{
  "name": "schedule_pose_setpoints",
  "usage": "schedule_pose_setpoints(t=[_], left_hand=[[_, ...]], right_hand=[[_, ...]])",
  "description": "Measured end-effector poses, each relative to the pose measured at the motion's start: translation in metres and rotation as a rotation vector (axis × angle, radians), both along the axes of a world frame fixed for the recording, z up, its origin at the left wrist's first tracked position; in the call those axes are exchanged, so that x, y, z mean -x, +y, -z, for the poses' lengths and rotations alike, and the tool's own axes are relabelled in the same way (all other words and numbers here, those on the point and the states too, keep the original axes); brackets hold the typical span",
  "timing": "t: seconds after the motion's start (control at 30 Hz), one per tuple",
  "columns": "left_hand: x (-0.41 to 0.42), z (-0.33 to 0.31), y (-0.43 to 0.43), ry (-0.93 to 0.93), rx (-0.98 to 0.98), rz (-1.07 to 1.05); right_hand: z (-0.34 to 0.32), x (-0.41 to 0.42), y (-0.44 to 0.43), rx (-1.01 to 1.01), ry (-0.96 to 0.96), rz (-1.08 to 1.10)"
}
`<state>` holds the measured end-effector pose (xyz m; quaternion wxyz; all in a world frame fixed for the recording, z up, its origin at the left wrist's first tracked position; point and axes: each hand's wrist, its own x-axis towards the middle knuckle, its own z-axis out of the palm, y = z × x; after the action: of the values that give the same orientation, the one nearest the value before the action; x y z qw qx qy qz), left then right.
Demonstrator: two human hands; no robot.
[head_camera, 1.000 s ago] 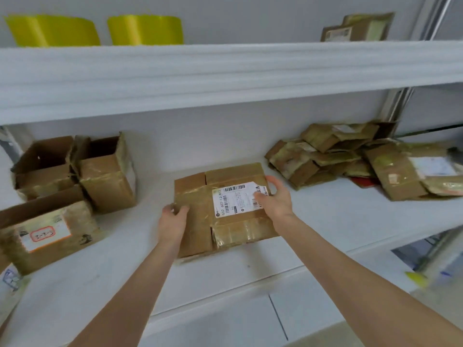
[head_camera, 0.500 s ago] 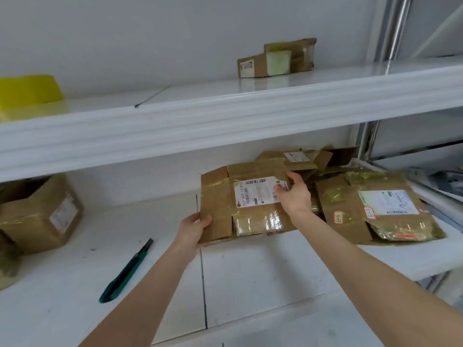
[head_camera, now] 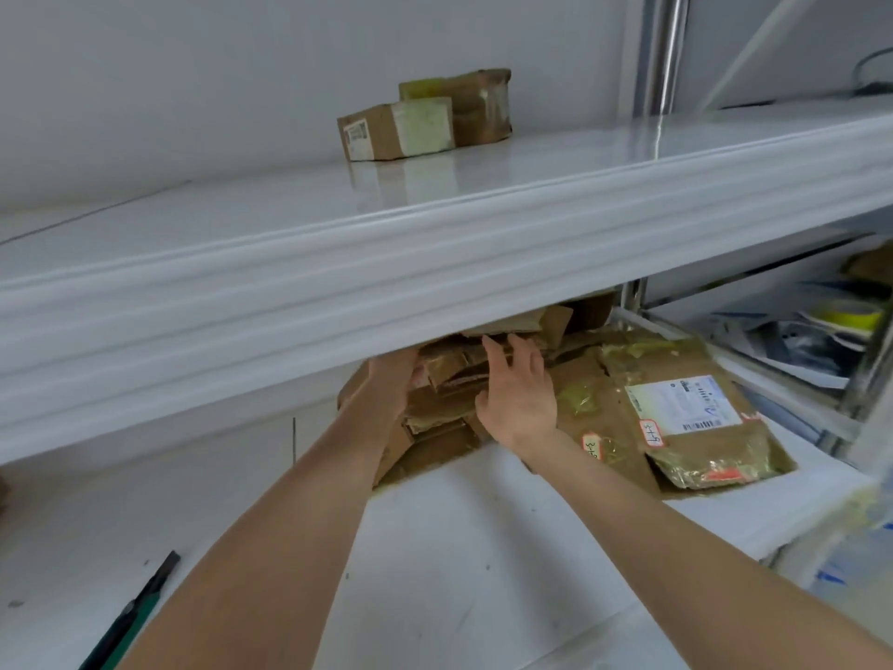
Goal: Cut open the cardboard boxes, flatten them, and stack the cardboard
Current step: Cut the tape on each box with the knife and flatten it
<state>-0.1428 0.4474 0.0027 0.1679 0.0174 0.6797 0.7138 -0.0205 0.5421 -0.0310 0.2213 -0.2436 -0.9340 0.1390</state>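
flattened cardboard (head_camera: pixel 444 427) lies in a loose pile toward the back of the lower shelf (head_camera: pixel 483 548), right of its middle. the pile's top and rear are hidden behind the front lip of the upper shelf (head_camera: pixel 435 263). the left hand (head_camera: pixel 389 379) is against the pile's left side, but its fingers vanish under that lip, so i cannot tell whether it grips or only touches. the right hand (head_camera: pixel 519 396) has its fingers spread and straight, laid on the pile's right side. just right of it a wider taped sheet (head_camera: pixel 609 427) with a white label lies flat, near the shelf's right edge. two small boxes (head_camera: pixel 425 120) sit on the upper shelf. a green-handled cutter (head_camera: pixel 130 616) lies near the front left corner, cut off by the frame's bottom edge.
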Motion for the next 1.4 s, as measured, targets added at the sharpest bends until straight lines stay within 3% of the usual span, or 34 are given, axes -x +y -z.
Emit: schedule_pose_setpoints(t=[0.07,0.2,0.27,0.6,0.9,1.27,1.4], left_hand=[[-0.002,0.010,-0.001,0.073,0.140,0.104],[-0.009,0.028,-0.018,0.486,0.739,0.179],[-0.020,0.033,-0.035,0.620,0.895,0.196],[-0.074,0.043,-0.177,0.678,1.327,0.081],[-0.087,0.058,-0.337,0.534,1.408,-0.052],[-0.024,0.072,-0.568,0.732,1.453,-0.191],[0.004,0.068,-0.641,0.721,1.464,-0.220]], right_hand=[[0.003,0.008,0.000,0.042,-0.081,-0.013],[0.010,0.011,-0.009,0.056,-0.136,-0.033],[0.011,0.010,-0.019,0.044,-0.133,-0.056],[0.018,0.013,-0.149,0.045,-0.116,-0.351],[0.031,0.029,-0.291,0.040,-0.174,-0.538],[0.058,0.095,-0.533,0.023,-0.230,-0.575],[0.061,0.108,-0.604,0.051,-0.265,-0.600]])
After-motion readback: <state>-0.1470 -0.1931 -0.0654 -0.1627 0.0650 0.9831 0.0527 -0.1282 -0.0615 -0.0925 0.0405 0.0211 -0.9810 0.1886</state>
